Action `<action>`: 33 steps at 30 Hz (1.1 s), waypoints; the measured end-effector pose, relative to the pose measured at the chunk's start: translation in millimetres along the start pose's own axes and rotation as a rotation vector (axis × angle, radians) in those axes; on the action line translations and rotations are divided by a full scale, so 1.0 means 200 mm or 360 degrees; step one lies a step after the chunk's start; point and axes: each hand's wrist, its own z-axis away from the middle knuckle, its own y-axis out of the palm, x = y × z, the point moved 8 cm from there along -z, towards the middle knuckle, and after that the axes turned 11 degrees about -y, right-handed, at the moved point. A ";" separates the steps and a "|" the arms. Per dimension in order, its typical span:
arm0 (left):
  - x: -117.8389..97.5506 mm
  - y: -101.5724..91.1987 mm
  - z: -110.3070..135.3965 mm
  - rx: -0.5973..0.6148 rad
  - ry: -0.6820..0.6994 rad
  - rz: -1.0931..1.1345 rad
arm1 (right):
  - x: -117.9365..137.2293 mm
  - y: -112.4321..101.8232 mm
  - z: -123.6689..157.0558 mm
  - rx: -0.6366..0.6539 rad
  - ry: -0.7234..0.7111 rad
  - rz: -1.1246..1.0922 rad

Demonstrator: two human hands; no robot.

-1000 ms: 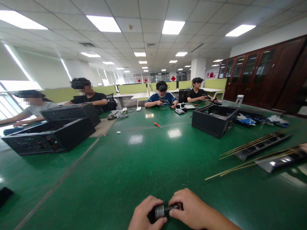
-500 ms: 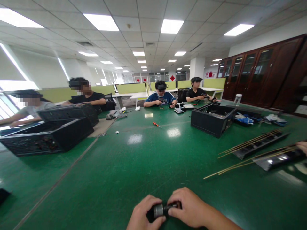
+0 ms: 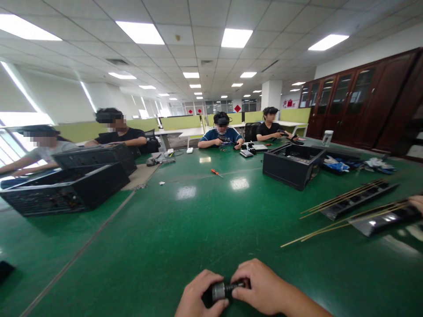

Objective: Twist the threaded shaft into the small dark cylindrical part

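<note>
Left hand (image 3: pixel 195 297) curled shut round a cylinder (image 3: pixel 218 291) just above the table (image 3: pixel 198 229); right hand (image 3: pixel 261 286) pinched its dark end, perhaps a shaft. A slipped grip could send it rolling away.

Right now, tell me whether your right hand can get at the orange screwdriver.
Probably not: the screwdriver lies far across the table, and the right hand, with the left hand, grips a small cylindrical part. Nothing blocks the path.
</note>
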 end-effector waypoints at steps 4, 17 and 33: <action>0.01 0.01 0.00 -0.0019 0.0012 -0.0016 | 0.00 0.00 0.00 -0.0003 0.0002 -0.0010; 0.02 0.01 0.00 0.0005 -0.0010 0.0006 | -0.02 0.00 0.01 0.0017 0.0048 -0.0029; 0.02 0.01 -0.02 -0.0007 -0.0045 0.0006 | -0.03 -0.04 0.02 0.0029 0.0078 -0.0077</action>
